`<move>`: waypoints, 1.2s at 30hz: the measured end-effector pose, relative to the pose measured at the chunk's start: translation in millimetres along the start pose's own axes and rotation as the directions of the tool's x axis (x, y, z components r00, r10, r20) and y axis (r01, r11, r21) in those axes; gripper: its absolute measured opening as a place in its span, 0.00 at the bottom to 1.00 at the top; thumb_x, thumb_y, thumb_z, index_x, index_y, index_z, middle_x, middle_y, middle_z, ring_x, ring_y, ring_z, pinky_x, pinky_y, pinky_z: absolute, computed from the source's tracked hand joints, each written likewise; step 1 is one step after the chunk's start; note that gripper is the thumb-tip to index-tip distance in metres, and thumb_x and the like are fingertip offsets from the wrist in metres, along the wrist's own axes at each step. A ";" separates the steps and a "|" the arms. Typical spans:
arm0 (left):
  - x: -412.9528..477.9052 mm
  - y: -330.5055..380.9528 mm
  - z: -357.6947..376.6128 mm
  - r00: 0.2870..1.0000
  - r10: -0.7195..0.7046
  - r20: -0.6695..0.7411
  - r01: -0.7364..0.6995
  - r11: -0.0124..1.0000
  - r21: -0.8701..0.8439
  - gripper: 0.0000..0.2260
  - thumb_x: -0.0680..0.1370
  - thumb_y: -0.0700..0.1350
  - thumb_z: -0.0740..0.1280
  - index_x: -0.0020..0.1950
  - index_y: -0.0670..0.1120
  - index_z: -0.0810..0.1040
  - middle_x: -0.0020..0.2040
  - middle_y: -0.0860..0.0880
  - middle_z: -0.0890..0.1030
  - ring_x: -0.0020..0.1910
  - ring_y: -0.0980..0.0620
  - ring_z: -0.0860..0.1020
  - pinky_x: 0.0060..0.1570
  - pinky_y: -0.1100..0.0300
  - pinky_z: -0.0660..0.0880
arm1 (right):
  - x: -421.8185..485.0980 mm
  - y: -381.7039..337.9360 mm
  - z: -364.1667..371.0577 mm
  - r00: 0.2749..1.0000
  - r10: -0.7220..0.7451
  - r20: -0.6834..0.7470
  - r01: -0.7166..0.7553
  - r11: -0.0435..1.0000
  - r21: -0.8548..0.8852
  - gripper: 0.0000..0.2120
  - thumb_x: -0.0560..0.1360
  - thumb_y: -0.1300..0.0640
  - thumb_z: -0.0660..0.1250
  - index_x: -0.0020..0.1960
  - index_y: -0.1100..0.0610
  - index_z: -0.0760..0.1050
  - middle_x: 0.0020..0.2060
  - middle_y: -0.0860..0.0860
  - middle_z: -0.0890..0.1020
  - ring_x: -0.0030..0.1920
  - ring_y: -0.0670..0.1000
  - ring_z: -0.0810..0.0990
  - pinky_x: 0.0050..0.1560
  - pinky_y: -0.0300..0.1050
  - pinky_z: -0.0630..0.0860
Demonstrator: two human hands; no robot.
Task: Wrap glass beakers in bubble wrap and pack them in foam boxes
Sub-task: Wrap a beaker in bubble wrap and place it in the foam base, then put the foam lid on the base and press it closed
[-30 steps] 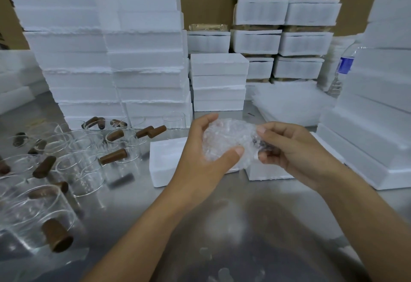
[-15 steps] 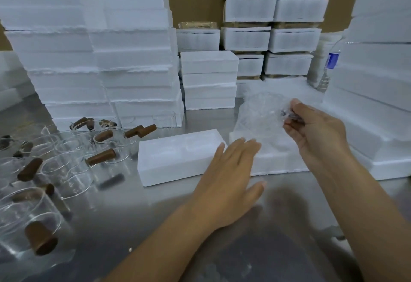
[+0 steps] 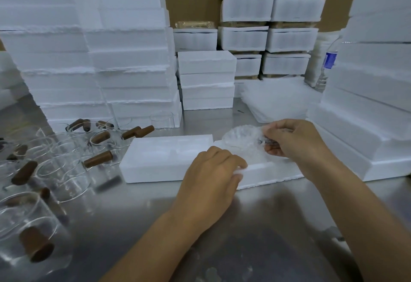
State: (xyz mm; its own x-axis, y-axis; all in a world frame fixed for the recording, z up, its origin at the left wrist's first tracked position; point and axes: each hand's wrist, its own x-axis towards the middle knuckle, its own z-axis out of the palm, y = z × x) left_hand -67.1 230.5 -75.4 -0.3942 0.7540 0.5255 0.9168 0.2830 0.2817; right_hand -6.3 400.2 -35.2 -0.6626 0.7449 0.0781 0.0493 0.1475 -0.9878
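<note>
Now, in the head view, the right hand [image 3: 295, 141] pinches the loose end of the bubble-wrapped beaker [image 3: 242, 141] with curled fingers and holds it low over the open foam box [image 3: 266, 172]. The left hand [image 3: 211, 177] grips the near left edge of this box between fingers and thumb. A second foam piece [image 3: 164, 159] lies touching it on the left. Bare glass beakers [image 3: 62, 175] stand further left on the metal table [image 3: 255, 215].
</note>
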 end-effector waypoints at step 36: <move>-5.7 -40.1 -47.7 0.911 -0.407 -0.061 0.404 0.913 -0.059 0.07 0.74 0.47 0.71 0.50 0.56 0.78 0.43 0.61 0.73 0.49 0.54 0.72 0.54 0.59 0.66 | 29.6 30.5 -25.9 0.978 -0.003 -0.211 -0.104 0.863 -0.495 0.16 0.75 0.53 0.64 0.62 0.53 0.74 0.57 0.52 0.77 0.54 0.55 0.76 0.54 0.48 0.73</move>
State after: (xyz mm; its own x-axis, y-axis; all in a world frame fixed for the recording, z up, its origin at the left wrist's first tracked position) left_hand -104.6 186.6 -51.5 -0.7366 0.5354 0.4132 0.6738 0.5282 0.5167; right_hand -5.1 443.6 -59.5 -0.4906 0.8648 0.1073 0.4815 0.3716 -0.7937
